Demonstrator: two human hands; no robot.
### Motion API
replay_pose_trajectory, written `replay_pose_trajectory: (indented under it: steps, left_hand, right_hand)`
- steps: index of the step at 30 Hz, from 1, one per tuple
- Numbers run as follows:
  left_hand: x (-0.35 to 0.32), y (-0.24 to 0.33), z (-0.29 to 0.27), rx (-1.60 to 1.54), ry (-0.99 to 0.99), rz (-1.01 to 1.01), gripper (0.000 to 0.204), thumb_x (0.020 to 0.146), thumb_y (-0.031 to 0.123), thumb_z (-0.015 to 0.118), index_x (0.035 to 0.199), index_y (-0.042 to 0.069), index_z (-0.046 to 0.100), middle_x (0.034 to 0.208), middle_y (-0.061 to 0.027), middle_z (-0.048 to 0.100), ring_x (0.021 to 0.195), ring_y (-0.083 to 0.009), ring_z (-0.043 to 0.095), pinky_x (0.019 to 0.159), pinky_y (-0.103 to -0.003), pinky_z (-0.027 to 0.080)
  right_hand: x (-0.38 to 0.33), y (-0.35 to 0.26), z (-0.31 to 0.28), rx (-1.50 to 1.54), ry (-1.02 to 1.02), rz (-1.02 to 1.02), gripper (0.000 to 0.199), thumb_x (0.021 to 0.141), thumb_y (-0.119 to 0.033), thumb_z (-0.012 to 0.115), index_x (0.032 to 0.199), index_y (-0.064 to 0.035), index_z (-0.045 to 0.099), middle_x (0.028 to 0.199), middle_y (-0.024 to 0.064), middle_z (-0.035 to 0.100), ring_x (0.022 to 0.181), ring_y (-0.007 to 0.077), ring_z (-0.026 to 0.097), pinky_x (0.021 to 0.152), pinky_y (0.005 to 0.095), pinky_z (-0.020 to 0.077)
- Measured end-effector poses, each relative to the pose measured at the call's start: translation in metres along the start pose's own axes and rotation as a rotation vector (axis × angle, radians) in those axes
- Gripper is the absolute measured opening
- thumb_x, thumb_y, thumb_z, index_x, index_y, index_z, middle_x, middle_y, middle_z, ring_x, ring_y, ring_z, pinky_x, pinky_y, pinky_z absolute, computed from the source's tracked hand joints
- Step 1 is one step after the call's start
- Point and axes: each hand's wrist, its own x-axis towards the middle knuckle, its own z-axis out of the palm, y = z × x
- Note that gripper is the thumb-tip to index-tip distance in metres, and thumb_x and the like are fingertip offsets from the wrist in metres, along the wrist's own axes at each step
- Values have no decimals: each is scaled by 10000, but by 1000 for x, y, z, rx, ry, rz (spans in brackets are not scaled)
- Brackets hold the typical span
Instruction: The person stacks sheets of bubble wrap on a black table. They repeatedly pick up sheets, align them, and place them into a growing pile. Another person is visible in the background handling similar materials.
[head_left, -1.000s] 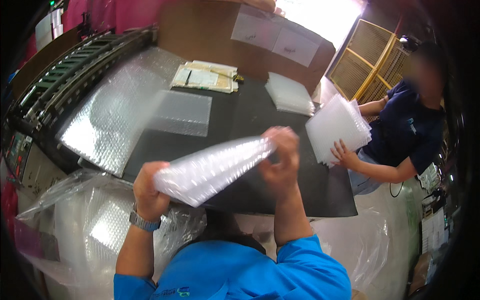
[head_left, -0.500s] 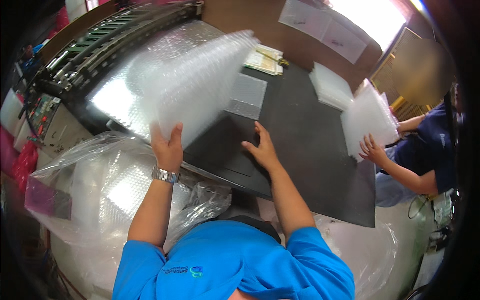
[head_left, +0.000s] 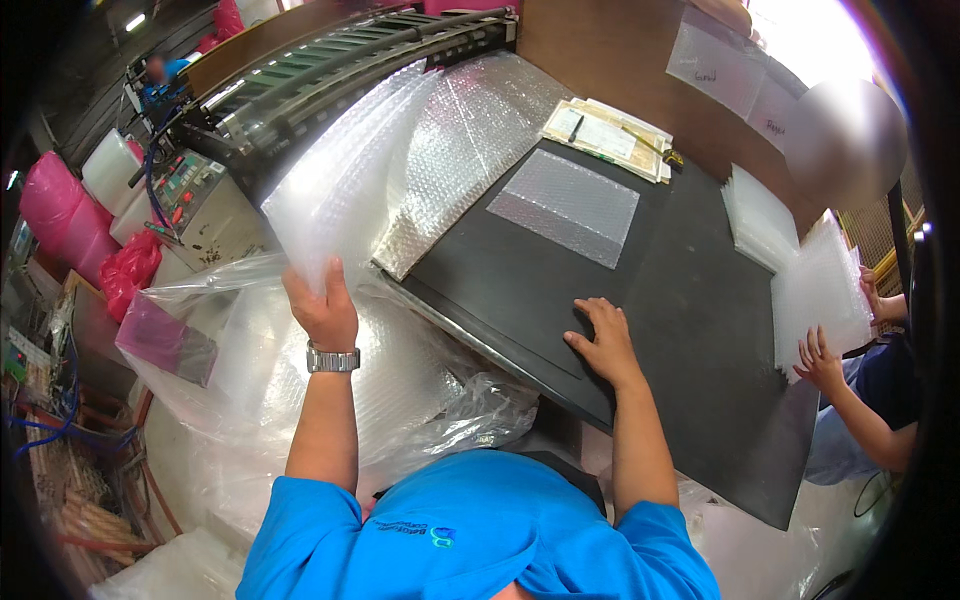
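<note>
My left hand (head_left: 325, 315), with a metal watch on its wrist, grips the lower edge of a stack of clear bubble wrap sheets (head_left: 345, 165). The stack stands tilted upward beyond the table's left edge, its sheets fanning apart at the top. Below it lies a large clear plastic bag (head_left: 240, 370) with bubble wrap inside. My right hand (head_left: 608, 345) is empty, fingers apart, at the black tabletop (head_left: 690, 330); whether it touches the surface I cannot tell. Beyond it a single bubble wrap sheet (head_left: 570, 205) lies flat on the table.
A roller machine (head_left: 370, 80) with a bubble wrap web (head_left: 480, 130) stands at the far left, near a control box (head_left: 190, 190). Papers with a pen and yellow-black tool (head_left: 610, 135) lie at the back. At right, a co-worker's hands (head_left: 822, 362) hold bubble wrap sheets (head_left: 820, 295) beside another stack (head_left: 757, 220).
My left hand has carried the bubble wrap stack leftward, off the table and over the bag. My right hand stays empty near the table, and the view has turned left.
</note>
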Motion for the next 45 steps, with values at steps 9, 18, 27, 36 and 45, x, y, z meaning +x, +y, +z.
replay_pose_trajectory:
  steps: [9, 18, 27, 36, 45]
  left_hand:
    - [-3, 4, -4, 2, 64, 29, 337, 819, 202, 613, 1012, -31, 464, 913, -169, 572, 797, -243, 564, 717, -337, 448]
    - [-10, 6, -3, -42, 53, 30, 363, 821, 204, 610, 1026, -44, 443, 920, -176, 563, 812, -246, 561, 719, -336, 449]
    - [-17, -21, -7, -122, -51, 64, 515, 829, 134, 595, 1230, -28, 315, 1175, -177, 459, 1066, -246, 469, 912, -349, 372]
    - [7, -3, -9, -1035, 32, -911, 408, 901, 213, 454, 1236, -1, 362, 1219, -154, 453, 1081, -290, 470, 928, -412, 387]
    - [17, 10, -8, -1260, 156, -1278, 401, 924, 284, 399, 1223, 17, 392, 1237, -126, 472, 1107, -266, 480, 941, -416, 403]
  right_hand:
    - [-1, 4, -1, 9, -25, -24, 482, 723, -285, 645, 1153, -113, 514, 1235, 144, 434, 1211, 289, 348, 1043, 458, 186]
    - [0, 3, -3, -8, -45, -17, 463, 726, -287, 642, 1137, -110, 524, 1240, 149, 433, 1217, 286, 347, 1040, 464, 192]
    - [0, 3, -3, -2, -45, -23, 449, 728, -277, 642, 1129, -108, 529, 1241, 153, 430, 1216, 285, 347, 1044, 464, 186]
    - [1, 2, -5, 12, -54, -22, 447, 720, -274, 646, 1119, -102, 539, 1238, 153, 434, 1208, 294, 353, 1041, 458, 195]
    - [0, 4, -2, 12, -29, -35, 456, 721, -279, 645, 1126, -102, 537, 1237, 155, 435, 1210, 300, 349, 1043, 460, 185]
